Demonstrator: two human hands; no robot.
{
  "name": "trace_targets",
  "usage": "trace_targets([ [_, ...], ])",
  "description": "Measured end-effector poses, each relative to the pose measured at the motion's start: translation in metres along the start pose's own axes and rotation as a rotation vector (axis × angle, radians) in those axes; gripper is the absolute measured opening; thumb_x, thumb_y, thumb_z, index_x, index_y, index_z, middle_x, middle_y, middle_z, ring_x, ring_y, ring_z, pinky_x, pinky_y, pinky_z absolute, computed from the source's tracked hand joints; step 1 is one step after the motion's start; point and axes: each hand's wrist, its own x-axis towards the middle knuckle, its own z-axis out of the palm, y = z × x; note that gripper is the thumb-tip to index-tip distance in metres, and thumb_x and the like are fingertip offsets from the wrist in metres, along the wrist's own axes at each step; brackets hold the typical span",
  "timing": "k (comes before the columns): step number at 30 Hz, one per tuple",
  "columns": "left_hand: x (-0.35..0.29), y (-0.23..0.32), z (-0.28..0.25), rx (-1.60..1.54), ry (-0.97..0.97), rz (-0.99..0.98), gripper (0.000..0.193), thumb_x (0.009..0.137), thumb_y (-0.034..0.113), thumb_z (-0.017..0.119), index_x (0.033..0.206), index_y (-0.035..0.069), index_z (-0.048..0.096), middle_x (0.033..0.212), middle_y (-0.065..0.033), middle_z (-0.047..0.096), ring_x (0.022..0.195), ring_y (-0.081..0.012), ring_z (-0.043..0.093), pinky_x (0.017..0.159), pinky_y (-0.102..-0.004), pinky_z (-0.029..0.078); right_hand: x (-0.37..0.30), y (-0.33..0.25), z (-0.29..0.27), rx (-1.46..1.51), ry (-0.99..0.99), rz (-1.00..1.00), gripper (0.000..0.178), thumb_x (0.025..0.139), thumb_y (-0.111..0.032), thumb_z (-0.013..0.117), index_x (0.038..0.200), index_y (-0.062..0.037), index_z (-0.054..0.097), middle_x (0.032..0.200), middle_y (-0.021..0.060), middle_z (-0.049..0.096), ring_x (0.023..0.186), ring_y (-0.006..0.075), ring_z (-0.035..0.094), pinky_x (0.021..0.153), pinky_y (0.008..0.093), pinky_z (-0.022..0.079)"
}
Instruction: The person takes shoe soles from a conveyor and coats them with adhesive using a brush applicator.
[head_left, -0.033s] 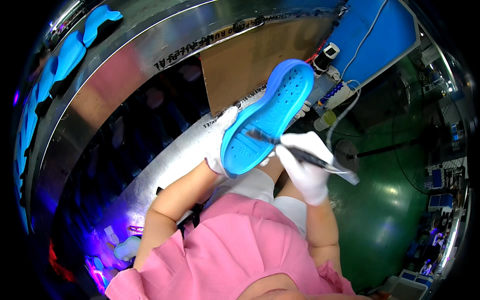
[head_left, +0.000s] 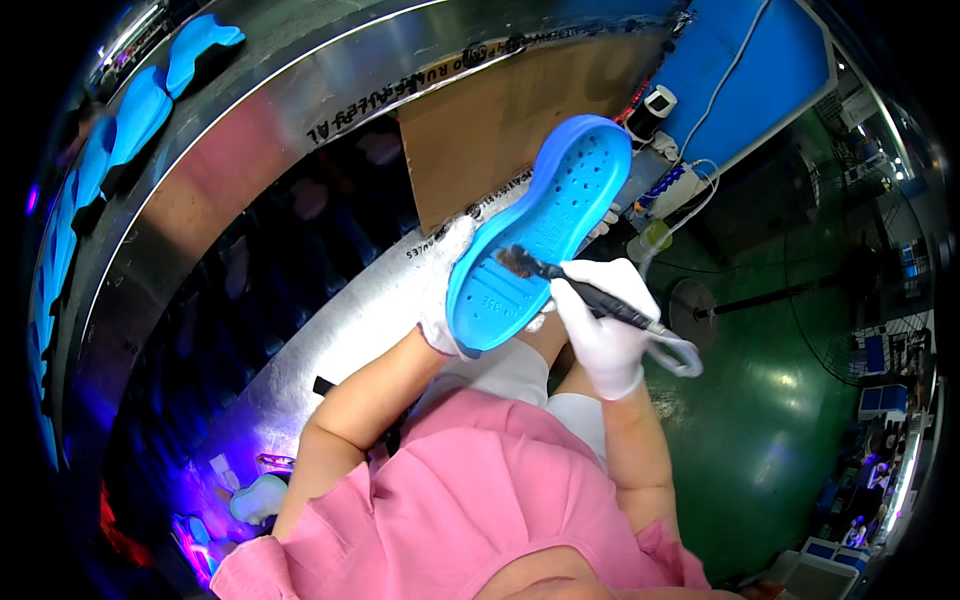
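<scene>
A bright blue shoe sole (head_left: 548,225), dotted with small holes at its wider far end and ribbed near the heel, lies tilted in my gloved left hand (head_left: 448,275). That hand grips its left edge and reaches underneath, with fingertips showing at the right edge. A black-handled brush (head_left: 615,306) is pinched in my white-gloved right hand (head_left: 608,335). Its brown bristles (head_left: 513,260) meet the sole's inner face just above the heel ribs. From the handle's rear end a pale tube (head_left: 680,357) loops away.
Left of me runs a curved metal-edged conveyor (head_left: 205,165) carrying several blue soles (head_left: 140,112). A cardboard sheet (head_left: 510,115) stands behind the held sole. Around the blue board (head_left: 745,75) are cables and a white-topped bottle (head_left: 655,105). A fan (head_left: 695,312) stands on the green floor.
The bristles have shifted slightly right and up along the sole. My right hand has moved a little left and up, and the tube behind the handle has swung into a tighter loop.
</scene>
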Motion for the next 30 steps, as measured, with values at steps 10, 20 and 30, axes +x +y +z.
trace_targets([
  [10, -0.029, 0.105, 0.103, 0.200, -0.169, 0.199, 0.097, 0.087, 0.078, 0.042, 0.151, 0.005, 0.035, 0.128, -0.0325, 0.055, 0.101, -0.0476, 0.064, 0.082, -0.0626, 0.055, -0.042, -0.013, -0.027, 0.670, 0.170, 0.205, 0.026, 0.088, -0.015, 0.074, 0.104, -0.0023, 0.057, 0.090, 0.0134, 0.065, 0.073, 0.0145, 0.056, 0.066, 0.0264, 0.046],
  [20, -0.012, 0.228, 0.202, 1.261, 0.621, 0.791, 0.037, 0.092, 0.020, 0.057, 0.129, 0.016, 0.059, 0.130, -0.0155, 0.061, 0.117, -0.0343, 0.060, 0.100, -0.0490, 0.046, -0.058, 0.007, -0.013, 0.744, 0.140, 0.402, 0.023, 0.083, 0.002, 0.072, 0.103, 0.0049, 0.062, 0.087, 0.0096, 0.066, 0.073, 0.0112, 0.062, 0.065, 0.0217, 0.049],
  [30, -0.080, 0.172, 0.183, 2.494, 0.744, 1.013, 0.021, 0.090, 0.020, 0.066, 0.098, 0.002, 0.072, 0.101, -0.0171, 0.070, 0.091, -0.0353, 0.068, 0.084, -0.0415, 0.054, -0.066, 0.015, -0.016, 0.727, 0.182, 0.622, 0.041, 0.093, -0.029, 0.072, 0.113, 0.0042, 0.059, 0.093, 0.0100, 0.068, 0.064, 0.0078, 0.062, 0.060, 0.0193, 0.051],
])
